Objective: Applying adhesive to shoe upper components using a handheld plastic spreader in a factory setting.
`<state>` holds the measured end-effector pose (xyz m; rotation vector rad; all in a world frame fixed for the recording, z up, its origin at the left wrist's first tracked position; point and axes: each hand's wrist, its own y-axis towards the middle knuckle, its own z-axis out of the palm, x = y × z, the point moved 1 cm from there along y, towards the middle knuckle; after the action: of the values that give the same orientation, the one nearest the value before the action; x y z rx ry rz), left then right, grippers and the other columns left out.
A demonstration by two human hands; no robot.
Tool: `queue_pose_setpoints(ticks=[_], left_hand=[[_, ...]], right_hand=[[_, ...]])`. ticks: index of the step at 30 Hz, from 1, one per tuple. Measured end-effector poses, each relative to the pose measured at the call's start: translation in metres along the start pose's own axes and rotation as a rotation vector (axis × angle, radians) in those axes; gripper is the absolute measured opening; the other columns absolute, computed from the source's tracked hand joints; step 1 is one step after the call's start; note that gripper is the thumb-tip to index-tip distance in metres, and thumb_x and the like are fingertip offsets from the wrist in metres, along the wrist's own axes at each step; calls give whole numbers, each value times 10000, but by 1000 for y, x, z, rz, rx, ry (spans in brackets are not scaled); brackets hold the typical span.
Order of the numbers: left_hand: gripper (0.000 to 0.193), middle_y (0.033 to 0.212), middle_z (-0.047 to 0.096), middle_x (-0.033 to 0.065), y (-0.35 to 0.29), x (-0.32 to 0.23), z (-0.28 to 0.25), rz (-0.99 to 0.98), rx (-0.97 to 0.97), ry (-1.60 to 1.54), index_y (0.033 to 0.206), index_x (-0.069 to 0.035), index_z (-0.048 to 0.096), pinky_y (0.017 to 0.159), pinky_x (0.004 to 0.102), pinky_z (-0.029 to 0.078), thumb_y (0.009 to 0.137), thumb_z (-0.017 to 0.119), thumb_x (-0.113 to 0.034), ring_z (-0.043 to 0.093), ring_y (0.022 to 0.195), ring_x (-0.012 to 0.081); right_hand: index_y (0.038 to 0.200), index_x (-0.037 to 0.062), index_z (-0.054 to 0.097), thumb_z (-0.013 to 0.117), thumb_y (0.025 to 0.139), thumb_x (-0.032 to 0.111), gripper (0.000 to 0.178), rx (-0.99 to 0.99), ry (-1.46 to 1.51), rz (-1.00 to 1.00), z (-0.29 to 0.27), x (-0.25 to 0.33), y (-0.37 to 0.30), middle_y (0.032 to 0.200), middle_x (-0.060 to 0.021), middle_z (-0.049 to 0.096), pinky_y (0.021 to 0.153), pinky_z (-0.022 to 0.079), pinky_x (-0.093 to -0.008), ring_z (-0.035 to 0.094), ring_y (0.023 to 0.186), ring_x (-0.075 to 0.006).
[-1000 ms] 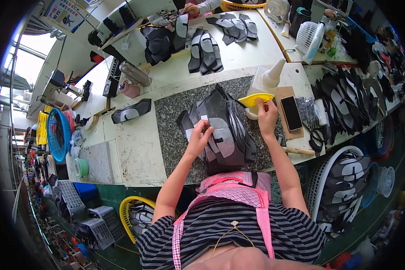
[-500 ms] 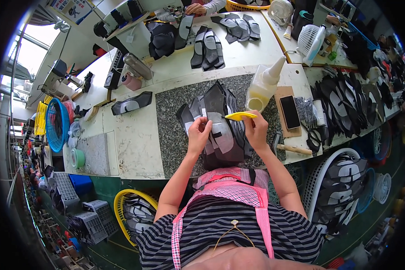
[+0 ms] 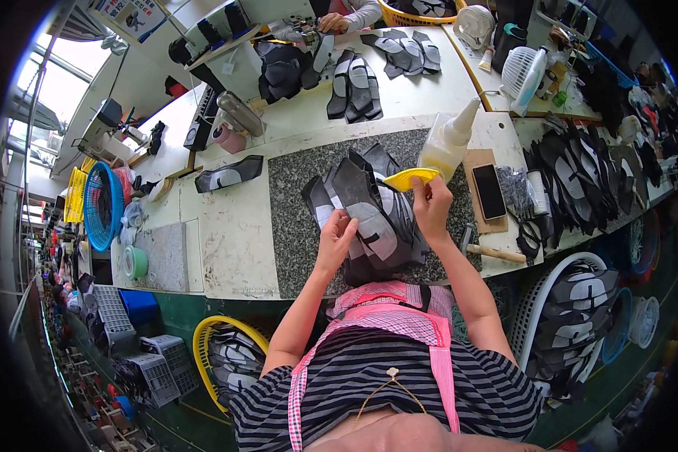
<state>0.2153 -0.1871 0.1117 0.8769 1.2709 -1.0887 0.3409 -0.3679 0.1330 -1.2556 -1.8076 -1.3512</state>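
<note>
A stack of black and grey cut pieces (image 3: 354, 184), like shoe-upper parts, lies fanned out on the speckled stone slab (image 3: 290, 241) before me. My left hand (image 3: 337, 239) pinches the left edge of the top piece (image 3: 375, 230), which has a lighter grey panel and a small black bar. Just right of the stack, my right hand (image 3: 433, 205) holds a thin, curved yellow tool (image 3: 408, 178) between thumb and fingers. Its left end reaches over the stack's far right edge. Behind it stands a translucent squeeze bottle (image 3: 446, 143) with yellowish liquid.
Right of the slab are a phone (image 3: 490, 192) on brown board, a wooden-handled hammer (image 3: 497, 254) and black scissors (image 3: 529, 235). One black-grey piece (image 3: 230, 175) lies left. Filled baskets (image 3: 531, 324) flank me below. Across the table, a person's hand (image 3: 333, 22) works near a machine.
The yellow tool has turned to show more of its broad face and shifted slightly up. The top piece now sits more tilted, and the stack's pieces are spread differently. My left hand has lowered a little.
</note>
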Motion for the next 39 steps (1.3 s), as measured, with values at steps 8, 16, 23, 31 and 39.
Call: queue_pose_setpoints(ticks=[8,16,23,31,39], left_hand=[[212,1208,479,157,-23,-17,9,348,247,500,962,-20,545,994,367,388,802,684,-36,465,1219,292],[232,1381,473,145,-26,-22,11,445,383,605,637,-59,547,1115,547,197,606,773,-99,238,1411,408],[198,1020,646,82,-22,-10,4,268,385,356,725,-46,531,1086,463,292,716,729,-56,556,1163,249],[70,996,663,69,-43,-55,-90,73,-194,-745,912,-93,517,801,400,577,929,575,-58,669,929,191],[327,1090,607,15,-49,18,-248,50,-658,-930,1139,-105,512,1003,520,474,868,623,41,608,1043,188]], right_hand=[[918,85,626,596,895,163,87,286,-179,-258,22,2,-1,788,-81,602,541,462,-407,627,656,-311],[849,32,632,628,887,175,148,274,32,-101,9,-5,10,716,-96,562,503,399,-364,541,541,-256],[822,11,616,644,878,154,156,343,12,-84,5,-16,11,670,-119,544,495,384,-358,527,527,-253],[859,-2,616,644,877,88,97,302,56,-107,12,-12,6,635,-83,508,509,346,-329,440,532,-159],[915,-37,611,594,950,128,170,266,146,112,17,-14,-6,666,14,517,508,318,-262,397,579,-62]])
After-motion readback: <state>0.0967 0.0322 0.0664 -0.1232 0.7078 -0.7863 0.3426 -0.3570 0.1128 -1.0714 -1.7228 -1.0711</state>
